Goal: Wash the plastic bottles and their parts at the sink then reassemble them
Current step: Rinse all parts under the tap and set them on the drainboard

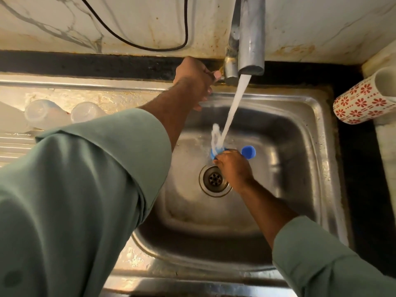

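My left hand point(194, 79) reaches to the back of the sink and grips the tap handle point(220, 75) at the base of the faucet point(249, 39). Water pours from the spout in a white stream. My right hand point(232, 168) holds blue bottle caps point(248, 151) over the basin, above the drain point(215, 180); the stream splashes on the cap at the left of my fingers. Two clear plastic bottles point(42, 113) lie on their sides on the drainboard at the left, partly hidden by my left sleeve.
The steel sink point(310, 129) fills the middle of the view. A white mug with red flowers point(362, 101) lies on the dark counter at the right. A black cable point(150, 45) hangs along the marble wall behind.
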`<state>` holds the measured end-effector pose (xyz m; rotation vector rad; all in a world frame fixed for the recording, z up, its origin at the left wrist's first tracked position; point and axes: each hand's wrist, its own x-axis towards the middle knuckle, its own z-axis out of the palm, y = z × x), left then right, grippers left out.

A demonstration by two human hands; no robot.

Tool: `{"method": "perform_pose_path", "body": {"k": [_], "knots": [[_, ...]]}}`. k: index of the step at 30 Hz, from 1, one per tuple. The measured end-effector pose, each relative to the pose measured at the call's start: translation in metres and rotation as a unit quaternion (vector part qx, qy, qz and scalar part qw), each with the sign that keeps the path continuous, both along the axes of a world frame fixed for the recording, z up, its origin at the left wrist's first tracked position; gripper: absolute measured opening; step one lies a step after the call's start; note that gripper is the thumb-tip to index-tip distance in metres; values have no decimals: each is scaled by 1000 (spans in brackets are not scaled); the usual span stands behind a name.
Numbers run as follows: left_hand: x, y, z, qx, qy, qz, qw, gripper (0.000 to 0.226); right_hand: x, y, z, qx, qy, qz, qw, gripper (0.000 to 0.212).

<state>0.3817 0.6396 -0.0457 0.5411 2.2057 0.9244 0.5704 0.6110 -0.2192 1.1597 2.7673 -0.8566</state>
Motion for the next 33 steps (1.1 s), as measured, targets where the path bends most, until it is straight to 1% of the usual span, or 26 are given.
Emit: {"method": "perform_pose_path", "body": {"k": [1, 3, 5, 7, 10, 12, 13, 16, 18, 20, 23, 25, 27, 28, 30, 31, 32, 33], "knots": [[1, -1, 0, -1, -1, -5, 1000, 17, 0, 1, 0, -3, -13, 0, 1000, 25], [3, -1, 0, -3, 0, -5, 1000, 18, 2, 0, -2, -11, -6, -6, 1000, 23], [3, 0, 0, 0, -4, -1, 1000, 19, 1, 1, 0, -15, -18, -13, 1000, 27], [3, -2, 1, 2, -13, -1, 1000, 20, 5, 1, -1, -29, 0, -10, 1000, 28], [3, -1, 0, 4, -2, -5, 1000, 19, 5, 0, 0, -33, -16, 0, 999, 27], [3, -1, 0, 3, 2, -4, 1000, 19, 4, 3, 4, -49, 32, -52, 997, 25], [2, -1, 1, 4, 6, 0, 1000, 20, 1, 3, 10, -45, 44, -62, 996, 24], [5, -2, 0, 3, -4, 2, 1000, 20, 1, 5, 14, -15, 59, -49, 997, 20], [5, -2, 1, 4, 6, 7, 1000, 23, 1, 2, 13, -21, 62, -35, 997, 19], [7, -3, 2, 4, 2, 1, 1000, 25, 5, 1, 7, -51, 73, -35, 995, 19], [9, -4, 4, 9, -7, 3, 1000, 25, 7, -1, 4, -78, 149, -82, 982, 21], [8, -4, 5, 6, -13, 3, 1000, 21, 4, -1, 0, -119, 182, -115, 969, 19], [10, -5, 5, 1, -17, 5, 1000, 20, -1, -5, 0, -162, 168, -135, 963, 15], [11, -4, 5, -1, -14, 7, 1000, 20, -4, -6, -1, -188, 159, -145, 958, 18], [14, -3, 6, 0, -1, 18, 1000, 23, -9, -8, 1, -268, 151, -190, 932, 31], [16, -3, 5, 5, 1, 29, 1000, 25, -11, -9, 3, -323, 159, -223, 906, 33], [18, -3, 2, 22, -5, 42, 999, 26, -14, -10, 7, -385, 179, -257, 868, 33], [20, -4, -1, 41, -22, 50, 998, 26, -16, -10, 9, -444, 205, -296, 821, 32]]}}
